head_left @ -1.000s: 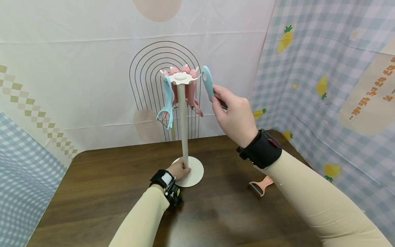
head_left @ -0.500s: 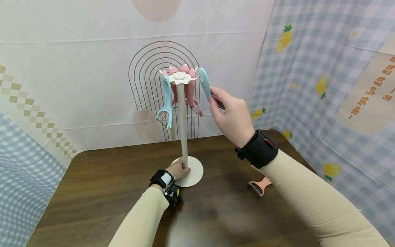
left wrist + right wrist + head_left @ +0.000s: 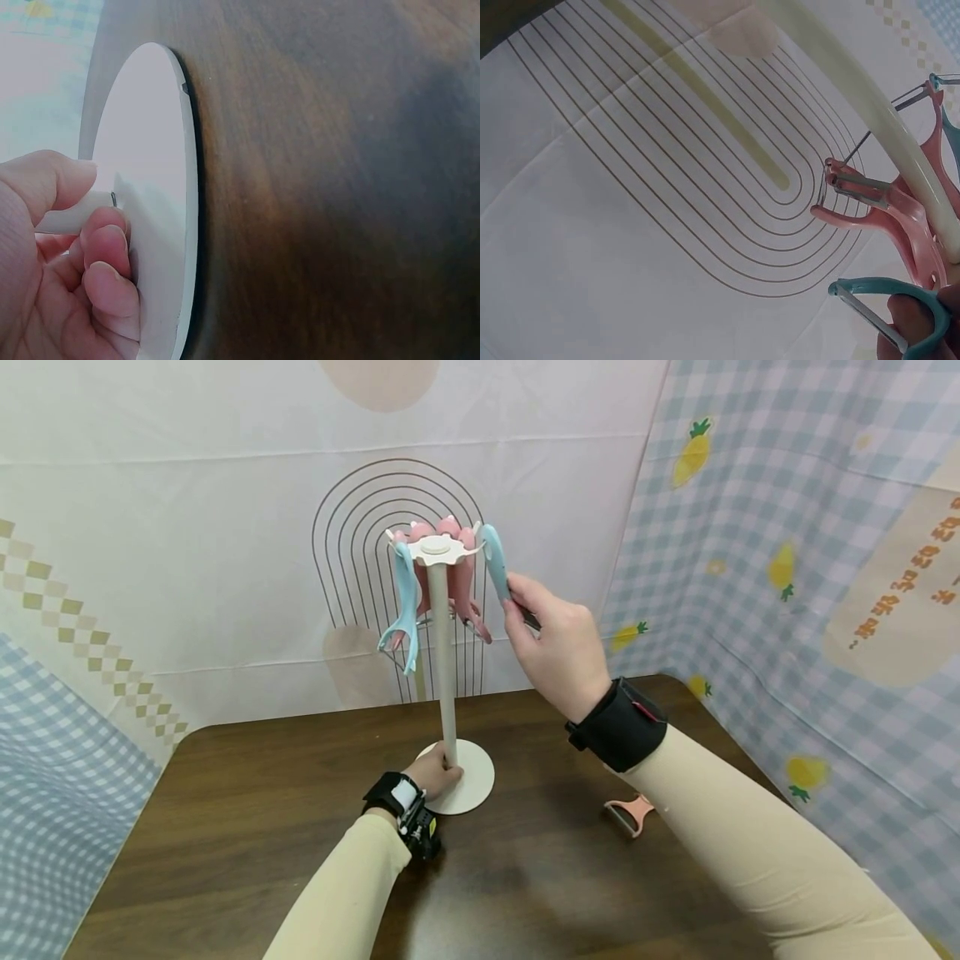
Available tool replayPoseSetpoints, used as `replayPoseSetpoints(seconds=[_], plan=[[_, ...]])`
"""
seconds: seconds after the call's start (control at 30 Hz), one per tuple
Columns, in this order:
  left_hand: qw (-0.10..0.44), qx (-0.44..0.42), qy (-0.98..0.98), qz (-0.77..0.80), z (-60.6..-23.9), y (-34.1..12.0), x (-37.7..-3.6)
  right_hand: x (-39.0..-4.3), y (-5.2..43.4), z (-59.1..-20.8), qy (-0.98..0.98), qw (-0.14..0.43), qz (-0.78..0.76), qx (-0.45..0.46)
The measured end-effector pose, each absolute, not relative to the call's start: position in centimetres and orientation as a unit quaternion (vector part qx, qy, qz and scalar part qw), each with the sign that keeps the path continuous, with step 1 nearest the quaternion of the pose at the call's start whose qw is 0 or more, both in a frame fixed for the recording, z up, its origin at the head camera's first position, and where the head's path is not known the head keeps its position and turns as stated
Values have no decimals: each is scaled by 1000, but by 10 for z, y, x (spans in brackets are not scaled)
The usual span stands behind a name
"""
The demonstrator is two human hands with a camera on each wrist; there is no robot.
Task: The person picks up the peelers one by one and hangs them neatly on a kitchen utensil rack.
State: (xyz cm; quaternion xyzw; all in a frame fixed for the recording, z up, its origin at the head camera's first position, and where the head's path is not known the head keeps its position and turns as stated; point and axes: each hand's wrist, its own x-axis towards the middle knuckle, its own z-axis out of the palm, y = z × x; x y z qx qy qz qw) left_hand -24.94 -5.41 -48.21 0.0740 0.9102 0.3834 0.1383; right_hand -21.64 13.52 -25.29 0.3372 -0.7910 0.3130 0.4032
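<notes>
A white stand [image 3: 442,652] rises from a round base [image 3: 480,777], with hooks around its top. My left hand [image 3: 433,774] grips the pole just above the base; in the left wrist view the thumb and fingers [image 3: 109,244] curl round it. My right hand [image 3: 562,639] pinches a light blue peeler [image 3: 495,564] near its blade end, handle end up. The handle's hole meets a right-side hook; whether the hook passes through it, I cannot tell. The right wrist view shows its blade end [image 3: 877,283]. Another blue peeler [image 3: 407,602] and several pink peelers [image 3: 465,581] hang from the stand.
A pink peeler [image 3: 640,808] lies on the brown table [image 3: 300,827], partly behind my right forearm. A white patterned cloth [image 3: 225,568] hangs behind the stand, and a blue checked curtain [image 3: 750,635] borders the right side.
My right hand has moved slightly left, bringing the blue peeler from beside the hook to it, and the handle stands a little steeper. My left hand stays on the pole.
</notes>
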Motion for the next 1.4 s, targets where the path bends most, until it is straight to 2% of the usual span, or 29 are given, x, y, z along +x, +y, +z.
replayPoseSetpoints(seconds=[0.5, 0.93, 1.1, 1.23, 1.3, 1.4], plan=[[139, 73, 906, 394, -493, -63, -254, -216, 125, -258, -799, 417, 278, 334], [143, 74, 903, 397, -493, -63, -253, -215, 129, -263, -796, 386, 286, 369], [138, 76, 904, 398, -492, -62, -252, -218, 139, -264, -808, 380, 279, 353], [134, 80, 906, 393, -490, -60, -251, -224, 158, -267, -853, 322, 270, 308], [134, 83, 907, 392, -488, -59, -250, -230, 174, -272, -885, 262, 264, 280], [133, 86, 907, 391, -485, -57, -249, -244, 201, -284, -927, 140, 253, 240]])
